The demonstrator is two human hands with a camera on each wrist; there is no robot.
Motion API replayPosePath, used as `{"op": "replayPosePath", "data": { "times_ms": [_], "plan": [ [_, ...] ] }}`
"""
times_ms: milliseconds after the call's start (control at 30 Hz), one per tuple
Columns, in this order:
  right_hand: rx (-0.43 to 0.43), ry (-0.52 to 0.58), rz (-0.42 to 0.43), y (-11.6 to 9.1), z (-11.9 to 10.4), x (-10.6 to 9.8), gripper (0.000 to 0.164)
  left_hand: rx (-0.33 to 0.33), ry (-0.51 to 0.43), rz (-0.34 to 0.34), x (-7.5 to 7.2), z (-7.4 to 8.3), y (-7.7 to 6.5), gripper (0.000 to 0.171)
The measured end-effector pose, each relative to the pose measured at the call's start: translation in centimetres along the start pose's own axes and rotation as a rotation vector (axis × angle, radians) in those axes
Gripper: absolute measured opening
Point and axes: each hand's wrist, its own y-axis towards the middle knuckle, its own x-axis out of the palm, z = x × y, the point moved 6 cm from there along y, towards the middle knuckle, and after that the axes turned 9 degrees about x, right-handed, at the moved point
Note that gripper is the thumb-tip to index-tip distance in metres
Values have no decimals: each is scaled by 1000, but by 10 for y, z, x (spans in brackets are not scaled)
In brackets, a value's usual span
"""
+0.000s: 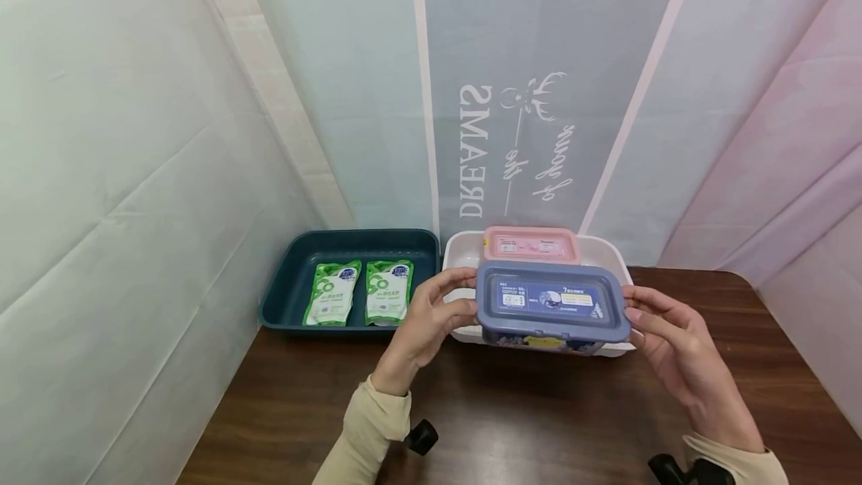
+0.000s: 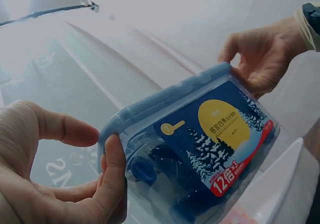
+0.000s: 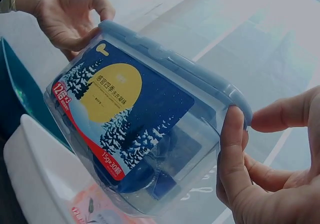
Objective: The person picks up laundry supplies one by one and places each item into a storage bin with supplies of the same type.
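Observation:
A clear box of laundry pods (image 1: pixel 551 302) with a blue lid is held up over the white bin (image 1: pixel 463 247). My left hand (image 1: pixel 431 313) pinches its left end at the lid's rim, thumb and fingers on either side. At the opposite end my right hand (image 1: pixel 683 354) grips the rim the same way. Both wrist views show the label on the tub (image 2: pixel 215 134), with snowy trees and a yellow disc, and dark blue pods (image 3: pixel 165 171) inside. Behind it, a pink-lidded box (image 1: pixel 532 244) sits in the bin, partly hidden by the held box.
To the left of the white bin stands a dark green tray (image 1: pixel 286 287) holding two green-and-white pouches (image 1: pixel 332 298). Both containers are at the back of the brown wooden table (image 1: pixel 525 410), close to the hanging curtain (image 1: pixel 377 96). White fabric (image 1: pixel 121 245) borders the left side.

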Motion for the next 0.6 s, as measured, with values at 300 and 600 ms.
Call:
{"op": "replayPosePath", "data": {
  "times_ms": [300,600],
  "plan": [
    [-58,11,-6,13,-11,7,45,25,-52,26,-2,5,14,57],
    [-36,-36,64,23,-14,7,43,30,-137,50,-5,1,26,61]
  ]
}}
